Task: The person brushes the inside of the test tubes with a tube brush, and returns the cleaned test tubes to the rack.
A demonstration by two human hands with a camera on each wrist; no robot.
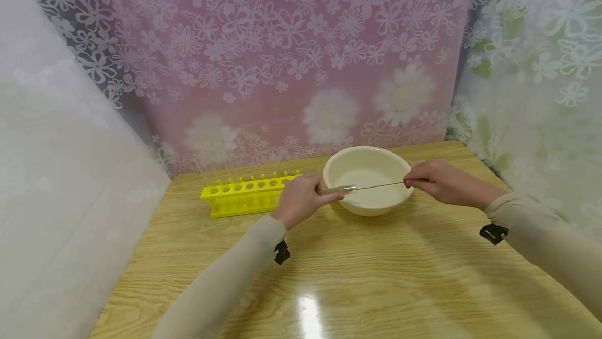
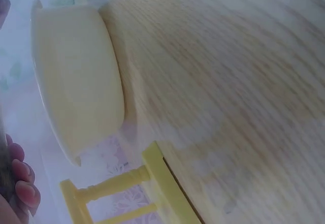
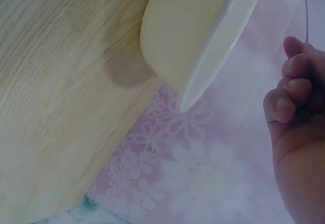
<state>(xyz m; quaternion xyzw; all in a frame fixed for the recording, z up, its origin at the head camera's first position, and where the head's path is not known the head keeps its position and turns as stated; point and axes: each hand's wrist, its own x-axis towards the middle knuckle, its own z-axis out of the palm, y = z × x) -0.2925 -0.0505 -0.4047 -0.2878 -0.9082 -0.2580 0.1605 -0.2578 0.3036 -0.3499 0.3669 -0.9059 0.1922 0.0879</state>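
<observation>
Lt beige slvs (image 1: 226, 282), blk wrist cams (image 1: 494, 233)

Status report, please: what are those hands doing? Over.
Left hand grips clear cylindrical tube. Right hand pinches thin grey wire leading to tube's mouth. Cream round plastic bowl below; yellow plastic rack aside. Nothing seen blocking.

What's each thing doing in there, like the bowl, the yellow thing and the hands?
Left hand: holding the glass tube.
Glass tube: held sideways, above the bowl.
Right hand: pinching the thin wire.
Thin wire: nearly straight, reaching the tube's mouth.
Bowl: upright; can't tell if there's water.
Yellow rack: upright on the table.
Clear tubes: standing at one rack end.
</observation>
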